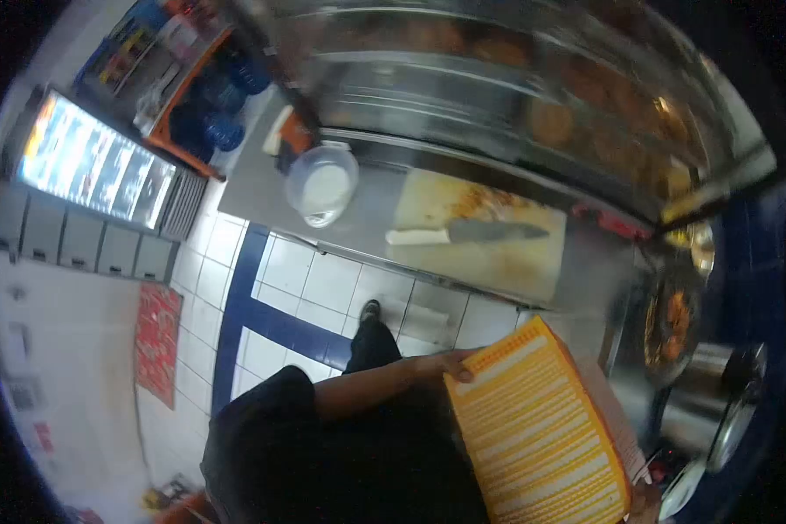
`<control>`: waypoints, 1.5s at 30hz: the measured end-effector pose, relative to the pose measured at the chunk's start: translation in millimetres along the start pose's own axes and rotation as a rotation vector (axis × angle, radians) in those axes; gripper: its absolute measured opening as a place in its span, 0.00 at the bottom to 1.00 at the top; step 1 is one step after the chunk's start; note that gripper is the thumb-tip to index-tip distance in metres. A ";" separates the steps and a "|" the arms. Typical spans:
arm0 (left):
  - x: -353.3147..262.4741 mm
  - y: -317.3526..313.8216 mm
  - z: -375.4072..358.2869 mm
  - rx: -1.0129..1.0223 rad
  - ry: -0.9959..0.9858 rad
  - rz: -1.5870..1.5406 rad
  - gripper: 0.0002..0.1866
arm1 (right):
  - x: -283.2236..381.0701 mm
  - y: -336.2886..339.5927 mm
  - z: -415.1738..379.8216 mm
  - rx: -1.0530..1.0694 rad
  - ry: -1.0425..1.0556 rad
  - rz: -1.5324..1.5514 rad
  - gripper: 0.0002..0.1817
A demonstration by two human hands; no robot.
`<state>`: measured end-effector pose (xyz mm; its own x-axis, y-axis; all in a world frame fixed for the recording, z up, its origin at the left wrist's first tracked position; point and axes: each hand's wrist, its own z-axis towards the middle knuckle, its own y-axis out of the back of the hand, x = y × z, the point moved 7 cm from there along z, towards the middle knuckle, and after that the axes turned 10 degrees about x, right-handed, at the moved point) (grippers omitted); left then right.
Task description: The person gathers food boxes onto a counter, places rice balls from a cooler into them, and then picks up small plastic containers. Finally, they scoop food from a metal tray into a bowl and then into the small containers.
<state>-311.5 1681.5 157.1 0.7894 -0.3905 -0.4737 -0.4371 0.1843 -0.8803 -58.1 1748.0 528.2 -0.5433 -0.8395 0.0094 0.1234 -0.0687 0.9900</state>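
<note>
A stack of yellow paper printed with white bands (533, 428) is held up in front of my body. My left hand (450, 368) is closed on its upper left corner, thumb on the printed face. At the lower right edge, my right hand (644, 501) grips the same stack, partly hidden behind it. Beyond the paper, on the steel counter, a large knife with a white handle (419, 237) lies across a stained cutting board (410, 201). Left of the board stands a translucent plastic tub (314, 205) with something white inside.
A pan of food (675, 323) and a steel pot (699, 397) stand at the right. Above the counter (258, 188) rises a glass display case (428, 96). A lit fridge (100, 162) and a red patterned mat (158, 341) are at the left, beside white floor tiles.
</note>
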 end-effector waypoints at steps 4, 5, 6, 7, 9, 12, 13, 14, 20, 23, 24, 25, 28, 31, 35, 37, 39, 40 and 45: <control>-102.1 -4.8 -111.4 -0.108 -0.336 -0.047 0.50 | 87.0 30.8 93.0 -0.155 0.267 -0.239 0.15; -113.2 16.5 -144.7 -0.139 -0.364 -0.045 0.50 | 112.9 30.5 119.2 -0.195 0.325 -0.321 0.17; -127.2 33.2 -181.5 -0.175 -0.434 -0.055 0.49 | 138.5 30.1 145.4 -0.240 0.380 -0.404 0.19; -144.8 50.0 -222.7 -0.213 -0.527 -0.082 0.48 | 191.1 38.9 180.8 -0.284 0.442 -0.413 0.18; -174.5 81.7 -299.6 -0.291 -0.733 -0.129 0.46 | 279.7 43.1 245.6 -0.282 0.570 -0.366 0.20; -221.1 115.6 -398.5 -0.357 -0.992 -0.175 0.44 | 403.5 47.0 327.5 -0.175 0.708 -0.348 0.21; -234.5 124.1 -426.0 -0.366 -1.051 -0.195 0.43 | 440.9 54.2 347.2 -0.168 0.762 -0.351 0.24; -244.4 131.8 -447.6 -0.371 -1.103 -0.222 0.42 | 477.1 60.5 368.1 -0.162 0.806 -0.358 0.26; -317.9 174.0 -534.4 -0.335 -1.280 -0.278 0.39 | 520.7 68.0 459.0 -0.007 0.589 0.245 0.59; -360.3 199.0 -541.2 -0.292 -1.304 -0.273 0.37 | 519.4 -6.0 492.2 0.062 0.622 0.792 0.65; -377.3 206.6 -540.8 -0.269 -1.312 -0.268 0.37 | 532.6 -38.7 501.7 0.347 0.549 1.322 0.63; -395.4 221.9 -541.8 -0.288 -1.313 -0.280 0.38 | 547.6 -59.4 506.8 0.413 0.534 1.423 0.62; -452.4 183.8 -525.4 0.032 -1.284 -0.320 0.36 | 594.5 -97.7 524.7 0.392 0.632 1.545 0.57; -475.9 217.7 -524.8 -0.220 -1.282 -0.273 0.38 | 585.8 -115.7 574.8 0.067 0.486 1.628 0.49; -474.9 256.6 -511.9 -0.197 -1.232 -0.382 0.41 | 511.1 -170.8 707.8 -0.571 -0.008 1.337 0.43; -481.9 207.8 -499.9 -0.050 -1.177 -0.369 0.40 | 500.8 -196.9 759.6 -0.557 -0.113 1.167 0.44; -469.5 241.9 -513.9 -0.207 -1.231 -0.446 0.39 | 511.8 -213.0 798.5 -0.410 -0.152 0.854 0.37; -460.2 258.1 -521.7 -0.245 -1.260 -0.491 0.38 | 511.3 -226.9 817.2 -0.416 -0.137 0.850 0.37; -449.0 272.1 -549.3 -0.332 -1.297 -0.558 0.36 | 457.9 -310.7 857.6 -0.537 -0.677 1.004 0.19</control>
<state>-1021.7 1411.5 144.1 0.6356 0.7685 0.0742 0.1160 0.0000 -0.9933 -1057.4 1847.2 345.8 -0.3086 -0.2287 0.9233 0.9385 0.0850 0.3347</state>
